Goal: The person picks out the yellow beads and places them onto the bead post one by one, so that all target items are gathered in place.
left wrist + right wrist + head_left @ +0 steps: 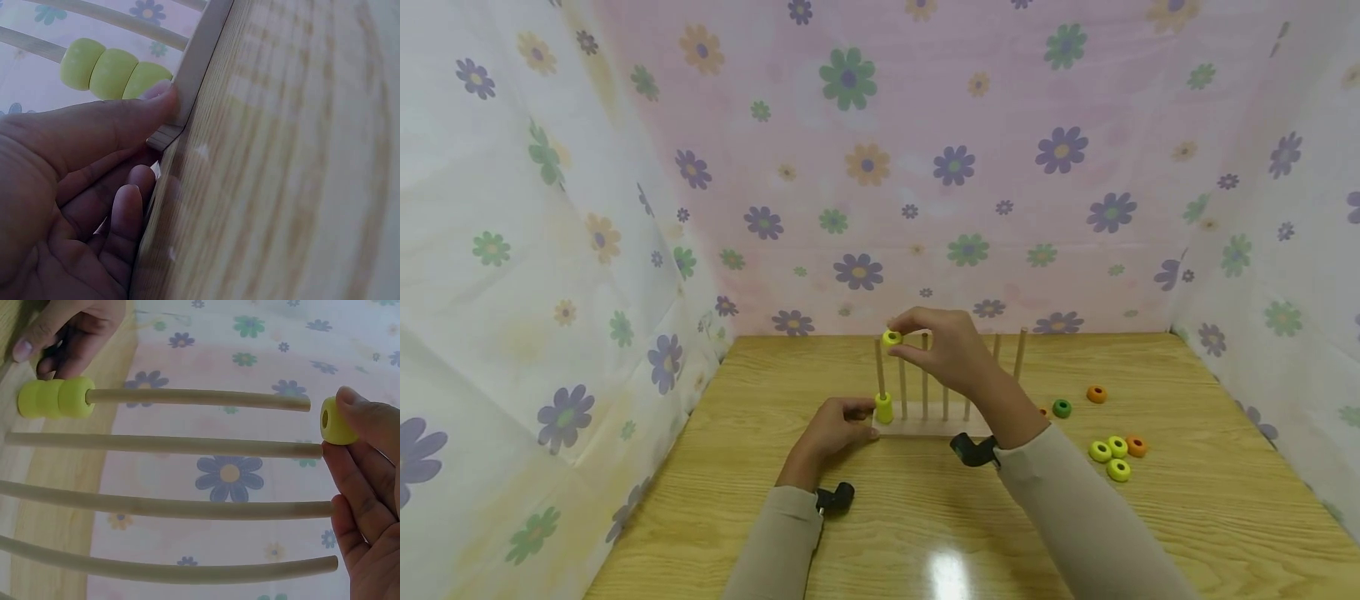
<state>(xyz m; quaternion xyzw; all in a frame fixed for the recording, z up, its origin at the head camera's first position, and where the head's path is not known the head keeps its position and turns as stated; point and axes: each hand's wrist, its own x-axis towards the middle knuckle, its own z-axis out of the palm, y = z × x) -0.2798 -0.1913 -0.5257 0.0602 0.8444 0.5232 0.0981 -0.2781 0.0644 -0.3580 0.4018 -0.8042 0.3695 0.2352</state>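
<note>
My right hand (953,354) pinches a yellow bead (337,425) between thumb and fingers. Its hole faces the tip of the leftmost peg (200,397), with a small gap between them in the right wrist view. Three yellow beads (112,72) are stacked on that peg, down against the base. The peg rack (917,428) is pale wood with a row of several upright pegs. At its left end, my left hand (831,435) holds the base, thumb (140,115) pressed on the edge beside the lowest bead. The right hand and forearm hide part of the rack in the head view.
Right of the rack lie several loose beads: a yellow group (1118,471), an orange bead (1137,446) touching it, another orange bead (1097,394) farther back, and a green bead (1062,408). Flowered cloth (925,192) walls the wooden table (760,375) at the back and sides.
</note>
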